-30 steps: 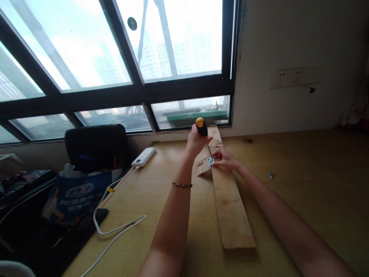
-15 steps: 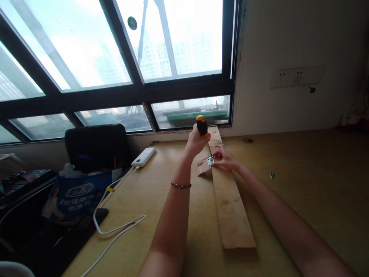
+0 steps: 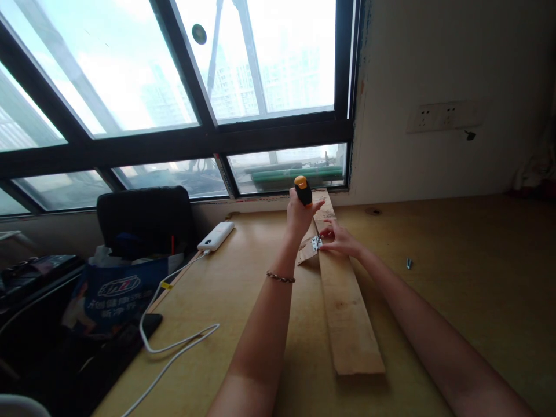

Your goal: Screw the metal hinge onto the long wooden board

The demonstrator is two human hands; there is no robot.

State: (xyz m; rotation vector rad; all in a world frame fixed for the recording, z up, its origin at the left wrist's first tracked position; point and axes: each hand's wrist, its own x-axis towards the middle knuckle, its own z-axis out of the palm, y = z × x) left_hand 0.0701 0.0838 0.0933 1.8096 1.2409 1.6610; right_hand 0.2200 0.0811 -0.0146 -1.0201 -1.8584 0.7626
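Observation:
My left hand point(image 3: 297, 220) is wrapped round the black and orange handle of a screwdriver point(image 3: 303, 191), which stands nearly upright over the far part of a long wooden plank point(image 3: 350, 315). Its thumb sticks out to the right, and the shaft and tip are mostly hidden. A silver metal hinge point(image 3: 317, 243) lies at the plank's left edge, reaching onto a small wooden piece point(image 3: 306, 253) that sits tilted beside it. My right hand point(image 3: 344, 240) rests on the plank with thumb and fingertips closed at the hinge; whether a screw is between them is too small to tell.
Two small screws point(image 3: 409, 263) lie on the table point(image 3: 456, 324) to the right. At the left edge is a white power bank point(image 3: 216, 236) with a white cable point(image 3: 174, 347). A black chair point(image 3: 145, 217) with a blue bag point(image 3: 119, 295) stands left, and a window point(image 3: 278, 130) is behind.
My left hand has turned round the screwdriver handle, its thumb now stretched out right, and the wrist has shifted slightly right. My right hand and the plank have barely moved.

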